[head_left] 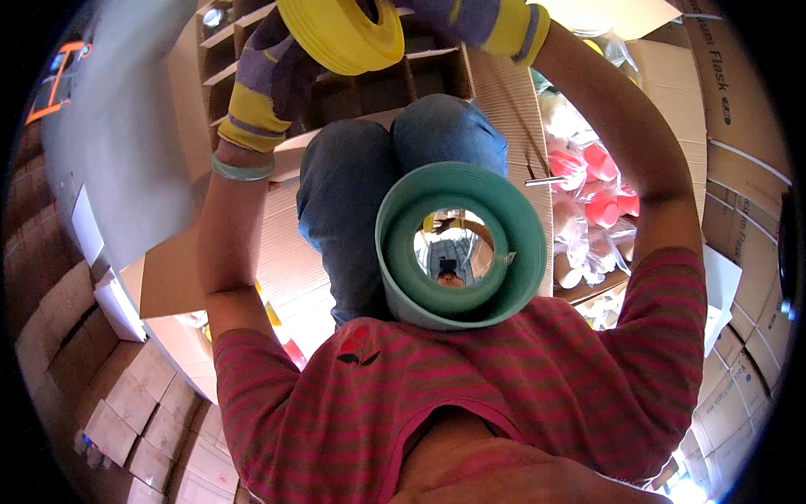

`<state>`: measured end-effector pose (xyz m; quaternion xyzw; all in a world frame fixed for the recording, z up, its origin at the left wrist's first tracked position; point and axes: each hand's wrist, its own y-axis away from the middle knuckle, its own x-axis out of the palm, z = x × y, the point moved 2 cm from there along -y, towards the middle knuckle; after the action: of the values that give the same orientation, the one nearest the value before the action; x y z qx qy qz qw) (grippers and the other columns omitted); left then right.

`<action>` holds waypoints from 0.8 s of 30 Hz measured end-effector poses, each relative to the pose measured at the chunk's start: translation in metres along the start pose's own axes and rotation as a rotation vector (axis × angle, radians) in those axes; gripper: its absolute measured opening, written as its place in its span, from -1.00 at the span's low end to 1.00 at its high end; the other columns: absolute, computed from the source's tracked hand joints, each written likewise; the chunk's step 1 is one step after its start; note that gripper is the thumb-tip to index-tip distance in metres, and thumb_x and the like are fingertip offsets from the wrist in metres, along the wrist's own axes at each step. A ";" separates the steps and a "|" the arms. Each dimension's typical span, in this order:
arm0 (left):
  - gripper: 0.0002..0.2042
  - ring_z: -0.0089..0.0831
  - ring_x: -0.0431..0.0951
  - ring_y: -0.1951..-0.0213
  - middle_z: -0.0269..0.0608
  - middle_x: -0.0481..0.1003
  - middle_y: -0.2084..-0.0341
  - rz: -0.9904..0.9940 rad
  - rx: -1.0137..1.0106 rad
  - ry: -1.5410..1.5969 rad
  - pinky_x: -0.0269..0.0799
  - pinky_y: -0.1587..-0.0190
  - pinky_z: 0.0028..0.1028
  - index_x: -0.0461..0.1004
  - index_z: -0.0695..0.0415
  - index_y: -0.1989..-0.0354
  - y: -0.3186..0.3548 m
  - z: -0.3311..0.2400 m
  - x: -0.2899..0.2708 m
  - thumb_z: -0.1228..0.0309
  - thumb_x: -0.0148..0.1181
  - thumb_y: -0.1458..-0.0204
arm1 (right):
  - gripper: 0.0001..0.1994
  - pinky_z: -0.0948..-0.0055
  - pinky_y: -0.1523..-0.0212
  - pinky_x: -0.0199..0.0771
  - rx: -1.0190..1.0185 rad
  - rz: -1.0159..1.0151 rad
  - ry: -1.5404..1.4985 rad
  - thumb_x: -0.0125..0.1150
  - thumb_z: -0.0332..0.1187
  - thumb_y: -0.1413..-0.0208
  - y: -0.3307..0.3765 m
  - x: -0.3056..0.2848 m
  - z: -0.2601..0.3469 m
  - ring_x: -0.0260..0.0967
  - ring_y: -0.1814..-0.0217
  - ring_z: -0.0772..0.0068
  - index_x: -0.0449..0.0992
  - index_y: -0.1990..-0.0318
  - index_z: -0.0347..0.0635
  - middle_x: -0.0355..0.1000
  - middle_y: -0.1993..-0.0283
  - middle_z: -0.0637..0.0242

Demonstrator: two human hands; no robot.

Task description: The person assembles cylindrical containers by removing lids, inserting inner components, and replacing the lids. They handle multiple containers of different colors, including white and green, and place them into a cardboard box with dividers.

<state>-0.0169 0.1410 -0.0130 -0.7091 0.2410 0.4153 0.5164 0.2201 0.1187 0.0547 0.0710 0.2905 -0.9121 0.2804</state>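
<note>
At the upper edge, a yellow ribbed round plastic part [357,46] hangs over a divided carton [432,74]. My left hand [273,71], in a purple and yellow knit glove, grips its left side; the fingertips are hidden behind it. On the other side is my gloved right hand [483,25], close to the yellow part. The frame's edge cuts off its fingers, so I cannot tell whether it touches the part. A green flask [390,260] with a shiny mirrored inside rests in my lap, its round mouth facing up, with neither hand on it.
To the right, a carton holds clear plastic bags [592,252] with red-topped pieces [600,210]. A thin metal rod [546,181] sticks out by its edge. Stacked cartons line the left [138,391] and right [730,244]. A cardboard flap [172,277] juts out beside my left forearm.
</note>
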 end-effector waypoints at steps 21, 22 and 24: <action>-0.58 -0.34 0.53 0.04 -0.13 0.49 -0.01 -0.756 -0.437 0.625 0.48 -0.01 -0.38 0.37 0.29 -0.14 -0.001 -0.126 -0.071 0.64 0.16 -0.06 | -0.56 0.56 0.56 0.40 0.492 -0.126 -0.838 0.18 0.03 -0.17 -0.022 0.053 0.095 0.37 0.61 0.50 0.52 0.32 -0.27 0.41 0.57 0.37; -0.46 -0.33 0.50 -0.02 -0.10 0.44 -0.08 -0.733 -0.446 0.706 0.46 -0.05 -0.36 0.27 0.27 -0.24 -0.001 -0.127 -0.079 0.63 0.21 -0.04 | -0.56 0.54 0.46 0.49 0.351 -0.218 -0.782 0.16 0.00 -0.20 -0.013 0.053 0.105 0.43 0.53 0.49 0.50 0.21 -0.31 0.46 0.48 0.37; -0.64 -0.33 0.52 0.01 -0.16 0.51 0.01 -0.660 -0.470 0.501 0.45 0.00 -0.41 0.42 0.23 -0.04 0.003 -0.128 -0.089 0.59 0.21 -0.03 | -0.57 0.54 0.40 0.54 0.644 -0.443 -0.442 0.13 -0.02 -0.22 -0.014 0.081 0.180 0.47 0.45 0.47 0.48 0.13 -0.30 0.48 0.38 0.35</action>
<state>-0.0230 0.0129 0.0755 -0.9236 0.0196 0.0887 0.3725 0.1510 -0.0126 0.1854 -0.1057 -0.0669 -0.9874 0.0974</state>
